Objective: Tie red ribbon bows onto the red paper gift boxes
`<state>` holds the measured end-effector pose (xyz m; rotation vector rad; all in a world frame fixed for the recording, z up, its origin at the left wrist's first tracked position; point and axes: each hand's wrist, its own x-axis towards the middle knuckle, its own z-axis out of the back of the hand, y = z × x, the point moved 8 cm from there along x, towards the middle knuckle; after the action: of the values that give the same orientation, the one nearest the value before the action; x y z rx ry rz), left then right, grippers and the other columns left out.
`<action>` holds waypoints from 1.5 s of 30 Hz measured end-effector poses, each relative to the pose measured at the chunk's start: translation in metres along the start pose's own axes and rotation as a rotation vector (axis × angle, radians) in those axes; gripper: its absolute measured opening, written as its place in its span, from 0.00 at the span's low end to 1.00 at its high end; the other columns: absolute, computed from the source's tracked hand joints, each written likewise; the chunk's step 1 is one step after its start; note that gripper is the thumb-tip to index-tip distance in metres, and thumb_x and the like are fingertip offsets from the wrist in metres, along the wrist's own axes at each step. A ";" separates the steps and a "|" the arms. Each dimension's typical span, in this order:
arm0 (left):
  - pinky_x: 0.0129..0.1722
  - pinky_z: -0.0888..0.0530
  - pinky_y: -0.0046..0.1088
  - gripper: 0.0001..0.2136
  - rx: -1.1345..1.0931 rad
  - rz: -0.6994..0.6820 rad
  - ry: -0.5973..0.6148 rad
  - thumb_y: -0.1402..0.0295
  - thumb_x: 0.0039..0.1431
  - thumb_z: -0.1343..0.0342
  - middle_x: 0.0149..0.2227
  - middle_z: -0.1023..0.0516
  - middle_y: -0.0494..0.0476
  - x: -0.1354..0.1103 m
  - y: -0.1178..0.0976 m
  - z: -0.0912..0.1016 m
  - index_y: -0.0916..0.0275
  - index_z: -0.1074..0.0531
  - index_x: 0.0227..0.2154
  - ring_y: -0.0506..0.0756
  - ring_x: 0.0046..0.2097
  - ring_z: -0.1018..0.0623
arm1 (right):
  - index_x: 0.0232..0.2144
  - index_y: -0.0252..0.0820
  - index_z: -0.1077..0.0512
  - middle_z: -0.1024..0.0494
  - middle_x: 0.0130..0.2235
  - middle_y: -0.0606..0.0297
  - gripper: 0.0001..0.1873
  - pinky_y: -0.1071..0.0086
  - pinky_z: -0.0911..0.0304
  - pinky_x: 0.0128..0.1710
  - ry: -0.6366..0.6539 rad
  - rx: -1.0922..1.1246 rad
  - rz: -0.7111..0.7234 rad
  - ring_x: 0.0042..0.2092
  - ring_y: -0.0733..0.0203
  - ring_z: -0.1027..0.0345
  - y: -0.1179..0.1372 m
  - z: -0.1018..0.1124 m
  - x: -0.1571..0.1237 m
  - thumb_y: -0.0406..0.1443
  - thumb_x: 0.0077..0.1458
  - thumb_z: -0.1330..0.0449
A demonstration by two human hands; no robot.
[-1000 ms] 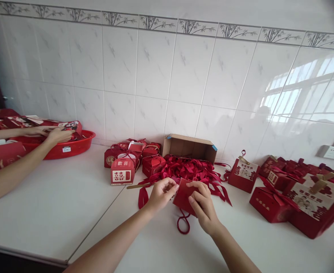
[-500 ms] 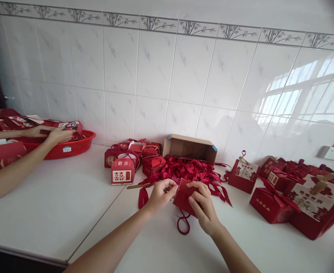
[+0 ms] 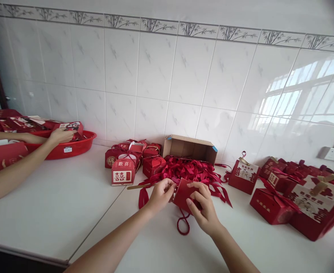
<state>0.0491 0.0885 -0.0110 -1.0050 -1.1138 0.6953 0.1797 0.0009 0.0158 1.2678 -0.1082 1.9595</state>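
My left hand [image 3: 160,194] and my right hand [image 3: 202,204] both pinch a small red paper box [image 3: 183,195] held just above the white counter [image 3: 70,204]. A red cord loop [image 3: 183,224] hangs from the box onto the counter. Directly behind my hands lies a heap of red ribbons [image 3: 189,170] spilling from an open cardboard box [image 3: 190,148]. Both hands are closed on the red box, the left at its left edge, the right over its front.
Small red gift boxes [image 3: 127,161] stand left of the ribbons. More finished red boxes [image 3: 298,193] crowd the right side. At far left another person's arms [image 3: 19,167] reach to a red basin [image 3: 67,146] holding flat red cartons. A tiled wall runs behind.
My right fingers have curled a little lower over the box's front. The other person's hand at the basin has shifted slightly. Otherwise the scene is the same.
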 end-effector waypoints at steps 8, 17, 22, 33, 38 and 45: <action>0.20 0.32 0.25 0.15 0.072 0.059 -0.023 0.53 0.55 0.50 0.19 0.34 0.44 0.003 0.016 0.004 0.60 0.38 0.27 0.49 0.19 0.31 | 0.40 0.46 0.38 0.34 0.49 0.56 0.11 0.51 0.41 0.49 -0.006 -0.054 0.011 0.52 0.49 0.42 -0.004 -0.002 0.001 0.35 0.54 0.41; 0.24 0.32 0.25 0.08 0.435 0.103 -0.090 0.63 0.61 0.55 0.18 0.31 0.47 0.013 0.039 0.023 0.60 0.39 0.28 0.51 0.21 0.28 | 0.53 0.48 0.43 0.42 0.57 0.54 0.31 0.45 0.44 0.55 -0.019 -0.108 -0.167 0.59 0.44 0.50 -0.031 -0.004 -0.001 0.39 0.49 0.37; 0.30 0.34 0.27 0.05 0.758 0.172 -0.145 0.68 0.59 0.52 0.26 0.23 0.56 0.020 0.051 0.046 0.61 0.33 0.30 0.55 0.31 0.23 | 0.55 0.51 0.44 0.48 0.61 0.57 0.32 0.46 0.43 0.56 -0.053 -0.082 -0.310 0.62 0.44 0.53 -0.049 -0.003 -0.004 0.39 0.49 0.38; 0.35 0.31 0.35 0.10 1.088 0.352 -0.218 0.68 0.60 0.55 0.36 0.21 0.68 0.026 0.059 0.086 0.64 0.30 0.36 0.64 0.40 0.21 | 0.52 0.49 0.38 0.35 0.53 0.56 0.28 0.51 0.36 0.52 -0.157 0.217 -0.408 0.55 0.48 0.38 -0.068 0.010 -0.004 0.42 0.49 0.38; 0.33 0.32 0.36 0.09 1.083 0.328 -0.256 0.70 0.59 0.55 0.34 0.22 0.70 0.026 0.056 0.095 0.66 0.30 0.33 0.66 0.38 0.22 | 0.53 0.50 0.39 0.32 0.55 0.57 0.29 0.55 0.35 0.52 -0.107 0.513 -0.561 0.58 0.50 0.39 -0.079 -0.004 -0.010 0.45 0.49 0.37; 0.31 0.35 0.27 0.17 0.891 0.005 -0.191 0.58 0.64 0.61 0.25 0.26 0.53 0.020 0.016 0.062 0.61 0.32 0.28 0.54 0.30 0.26 | 0.47 0.45 0.37 0.31 0.50 0.55 0.29 0.57 0.32 0.44 -0.253 0.255 -0.510 0.50 0.51 0.35 -0.083 0.008 -0.011 0.46 0.44 0.34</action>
<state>-0.0033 0.1308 -0.0113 -0.1814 -0.8143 1.1649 0.2417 0.0482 -0.0158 1.5269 0.3215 1.4018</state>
